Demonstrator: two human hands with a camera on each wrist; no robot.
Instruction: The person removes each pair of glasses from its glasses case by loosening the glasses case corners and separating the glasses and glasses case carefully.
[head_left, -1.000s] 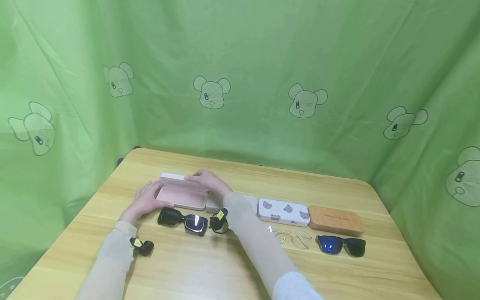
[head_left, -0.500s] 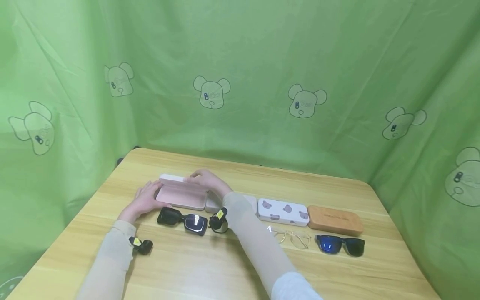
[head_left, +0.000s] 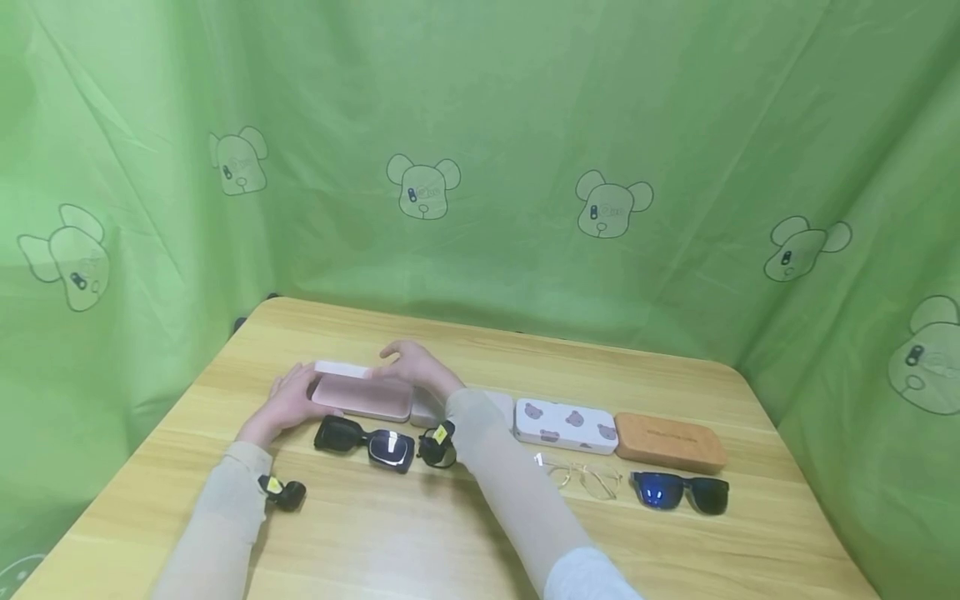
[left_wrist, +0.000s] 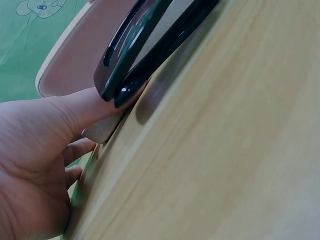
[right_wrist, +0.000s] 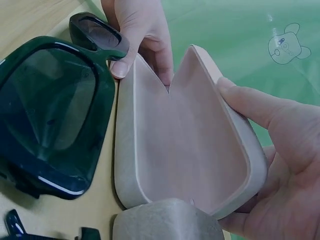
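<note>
At the table's left back a pink-lined glasses case (head_left: 362,397) lies with its lid raised, the hollow bare in the right wrist view. My left hand (head_left: 288,403) grips its left end, thumb along the front and fingers behind. In the right wrist view my right hand (right_wrist: 295,155) holds the lid (right_wrist: 222,100), thumb on the rim and fingers behind it. Black sunglasses (head_left: 342,432) lie just in front of the case; in the left wrist view my left thumb (left_wrist: 87,105) overlaps the end of their frame.
A greyish case (head_left: 426,407) adjoins on the right, partly behind my right sleeve. Then come a bear-print case (head_left: 566,424) and a brown case (head_left: 671,442). Before them lie round dark glasses (head_left: 437,454), thin-rimmed clear glasses (head_left: 600,481) and blue-lensed sunglasses (head_left: 660,490). A green curtain (head_left: 517,275) hangs behind.
The lid has tipped lower toward the base under my right hand, so less of its lining shows in the head view. My left hand has hardly moved.
</note>
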